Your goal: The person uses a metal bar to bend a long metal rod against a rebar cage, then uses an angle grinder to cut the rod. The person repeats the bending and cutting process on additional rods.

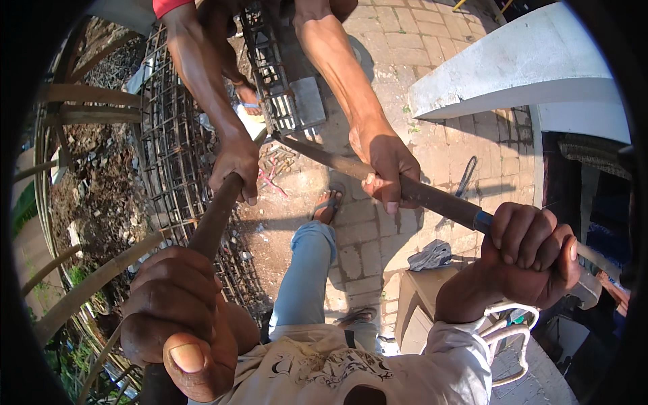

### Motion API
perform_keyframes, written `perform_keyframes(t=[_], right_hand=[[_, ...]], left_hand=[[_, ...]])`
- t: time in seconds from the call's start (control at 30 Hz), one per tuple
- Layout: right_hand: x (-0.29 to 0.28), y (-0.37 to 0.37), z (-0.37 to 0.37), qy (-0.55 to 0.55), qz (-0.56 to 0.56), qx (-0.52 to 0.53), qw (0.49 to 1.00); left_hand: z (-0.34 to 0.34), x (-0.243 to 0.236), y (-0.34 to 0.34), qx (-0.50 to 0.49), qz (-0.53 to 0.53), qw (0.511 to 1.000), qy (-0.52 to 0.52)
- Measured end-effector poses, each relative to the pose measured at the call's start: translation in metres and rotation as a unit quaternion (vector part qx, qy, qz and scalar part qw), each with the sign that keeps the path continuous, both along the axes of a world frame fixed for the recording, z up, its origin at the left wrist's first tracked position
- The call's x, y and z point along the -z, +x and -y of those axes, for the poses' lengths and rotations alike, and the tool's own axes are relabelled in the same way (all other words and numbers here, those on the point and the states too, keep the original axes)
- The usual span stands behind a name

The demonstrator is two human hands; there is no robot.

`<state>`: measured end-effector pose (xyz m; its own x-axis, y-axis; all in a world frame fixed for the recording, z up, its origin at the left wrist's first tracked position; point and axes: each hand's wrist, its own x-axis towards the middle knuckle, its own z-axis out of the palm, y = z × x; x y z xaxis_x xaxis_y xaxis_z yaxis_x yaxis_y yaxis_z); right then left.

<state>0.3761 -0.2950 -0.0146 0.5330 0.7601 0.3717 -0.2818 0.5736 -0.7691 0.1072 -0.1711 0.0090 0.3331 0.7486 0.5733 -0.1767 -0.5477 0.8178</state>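
Observation:
My left hand (179,317) is wrapped around the left handle (214,223) of a long-handled bolt cutter. My right hand (530,250) grips the right handle (449,204) near its far end, where a blue band shows. The two handles are spread wide and converge at the cutter's head beside a narrow rebar cage (266,64). Across from me, a co-worker in a red sleeve also holds both handles, with one hand (233,165) on the left handle and the other hand (386,162) on the right. The cutter's jaws are too small to make out.
A long rebar cage (169,128) lies on the left, next to rubble (101,182) and wooden rails (94,287). Cut rod pieces (278,160) lie on the brick paving (358,250). A cardboard box (425,297) stands near my right forearm. A large pale slab (513,64) juts in at upper right.

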Motion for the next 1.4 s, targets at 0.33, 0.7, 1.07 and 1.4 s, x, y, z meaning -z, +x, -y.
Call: perform_keyframes(t=[0.33, 0.7, 1.07, 1.4], right_hand=[[-0.063, 0.046, -0.228, -0.103, 0.069, -0.033, 0.992], [-0.042, 0.018, -0.152, -0.051, 0.058, -0.034, 0.996], [-0.082, -0.054, -0.38, -0.101, 0.086, 0.006, 0.991], [-0.081, -0.034, -0.364, -0.062, 0.112, 0.02, 0.992]], left_hand=[[-0.038, -0.016, -0.019, -0.06, 0.041, 0.996, -0.058], [0.016, 0.01, 0.015, -0.059, 0.031, 0.998, 0.007], [-0.016, 0.009, -0.042, -0.141, 0.087, 0.986, -0.008], [-0.019, 0.009, -0.04, -0.142, 0.089, 0.986, -0.015]])
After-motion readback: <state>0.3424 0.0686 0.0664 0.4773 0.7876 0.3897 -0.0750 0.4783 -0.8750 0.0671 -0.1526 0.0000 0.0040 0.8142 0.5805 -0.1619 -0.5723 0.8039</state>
